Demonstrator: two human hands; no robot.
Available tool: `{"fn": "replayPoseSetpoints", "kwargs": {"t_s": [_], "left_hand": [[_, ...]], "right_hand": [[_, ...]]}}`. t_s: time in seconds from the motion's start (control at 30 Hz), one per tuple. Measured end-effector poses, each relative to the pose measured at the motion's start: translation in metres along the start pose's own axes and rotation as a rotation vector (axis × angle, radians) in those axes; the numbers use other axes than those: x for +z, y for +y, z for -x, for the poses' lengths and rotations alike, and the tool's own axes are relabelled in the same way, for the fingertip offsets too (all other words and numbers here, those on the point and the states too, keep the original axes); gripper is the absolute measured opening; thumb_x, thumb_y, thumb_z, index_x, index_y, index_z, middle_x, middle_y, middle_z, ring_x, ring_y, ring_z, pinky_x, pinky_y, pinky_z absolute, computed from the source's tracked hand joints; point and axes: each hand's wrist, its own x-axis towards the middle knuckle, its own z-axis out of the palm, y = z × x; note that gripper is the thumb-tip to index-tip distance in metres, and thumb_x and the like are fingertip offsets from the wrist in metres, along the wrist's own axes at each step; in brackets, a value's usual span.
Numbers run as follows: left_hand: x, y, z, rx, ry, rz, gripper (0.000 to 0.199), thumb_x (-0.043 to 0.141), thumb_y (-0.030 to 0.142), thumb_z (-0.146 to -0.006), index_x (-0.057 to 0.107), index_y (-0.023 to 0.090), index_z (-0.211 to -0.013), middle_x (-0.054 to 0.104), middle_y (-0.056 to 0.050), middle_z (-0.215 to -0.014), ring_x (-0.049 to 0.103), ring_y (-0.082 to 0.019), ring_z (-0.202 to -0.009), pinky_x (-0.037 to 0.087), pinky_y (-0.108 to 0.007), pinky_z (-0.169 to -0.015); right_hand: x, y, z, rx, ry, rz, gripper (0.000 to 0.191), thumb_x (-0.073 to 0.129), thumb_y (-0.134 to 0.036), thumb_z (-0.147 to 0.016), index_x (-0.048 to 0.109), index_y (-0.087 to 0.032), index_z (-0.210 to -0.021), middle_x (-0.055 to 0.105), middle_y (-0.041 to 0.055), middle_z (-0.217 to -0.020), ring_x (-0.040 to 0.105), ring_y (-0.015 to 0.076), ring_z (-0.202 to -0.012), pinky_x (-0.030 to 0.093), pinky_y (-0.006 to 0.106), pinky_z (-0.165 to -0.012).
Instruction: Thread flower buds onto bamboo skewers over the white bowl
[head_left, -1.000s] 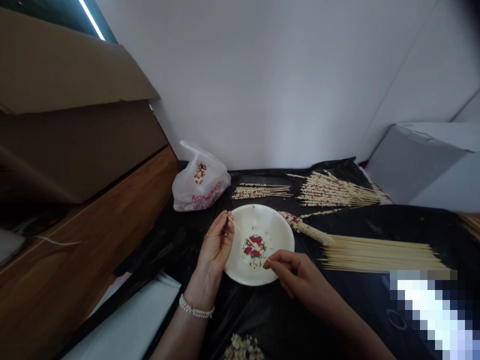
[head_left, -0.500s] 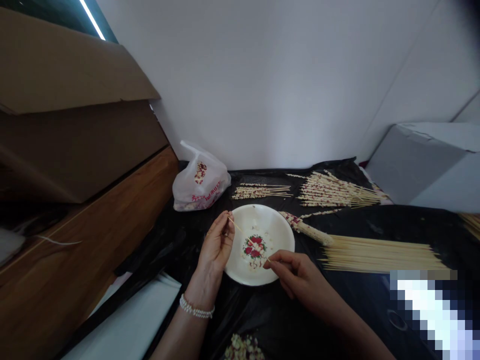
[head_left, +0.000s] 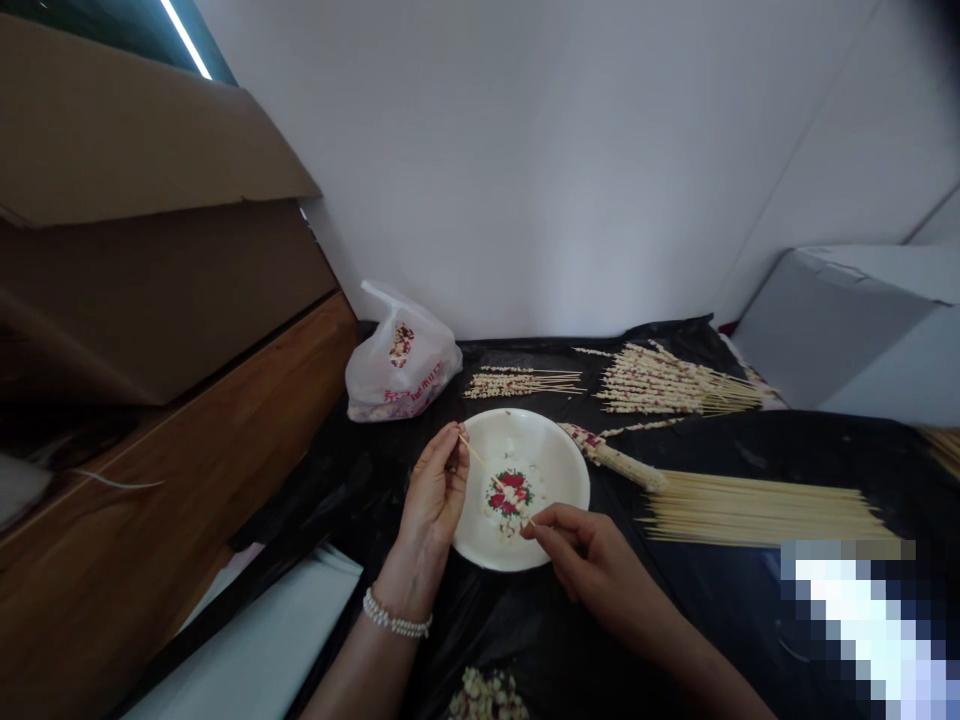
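Note:
Over the left rim of a white bowl (head_left: 562,470), my left hand (head_left: 437,485) pinches one end of a thin wooden skewer (head_left: 474,452). The skewer slants down to the right, with pale pieces on its lower part. My right hand (head_left: 581,545) is at the bowl's lower right, thumb and forefinger pressed together at the skewer's far end; whether a small piece is between them is too small to tell. Small pale kernels (head_left: 510,527) lie in the bowl around a printed red flower pattern.
Behind the bowl are a white plastic bag (head_left: 405,375), a few loaded skewers (head_left: 502,382) and a larger pile (head_left: 652,380). Bare skewers (head_left: 765,508) lie right, beside a cob (head_left: 619,460). More kernels (head_left: 489,697) sit in front. A cardboard box (head_left: 150,290) stands left.
My right hand has shifted slightly left over the bowl. My left hand keeps its pinch on the skewer and has barely moved.

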Motion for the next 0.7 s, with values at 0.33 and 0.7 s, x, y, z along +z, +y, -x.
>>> {"fn": "replayPoseSetpoints", "kwargs": {"t_s": [0.33,0.7], "left_hand": [[-0.0012,0.0006,-0.0022,-0.136,-0.092,0.068,0.017,0.053,0.016,-0.092,0.067,0.007,-0.096,0.070,-0.007,-0.075,0.066,-0.010,-0.063,0.056,-0.016,-0.056],[-0.0044,0.0014,-0.0087,-0.232,-0.071,0.116,0.016,0.052,0.011,-0.092,0.066,0.005,-0.086,0.065,-0.004,-0.067,0.059,-0.005,-0.053,0.048,-0.013,-0.047]], "right_hand": [[-0.0002,-0.0014,-0.0007,-0.016,-0.003,0.003,0.029,0.051,-0.038,-0.091,0.067,-0.015,-0.083,0.041,-0.0053,-0.049,0.036,0.0101,-0.044,0.022,0.022,-0.041],[-0.0017,-0.0001,-0.0014,-0.030,-0.002,0.006,0.029,0.052,-0.035,-0.091,0.068,-0.013,-0.082,0.040,-0.0057,-0.048,0.036,0.0095,-0.043,0.022,0.022,-0.041]]}}
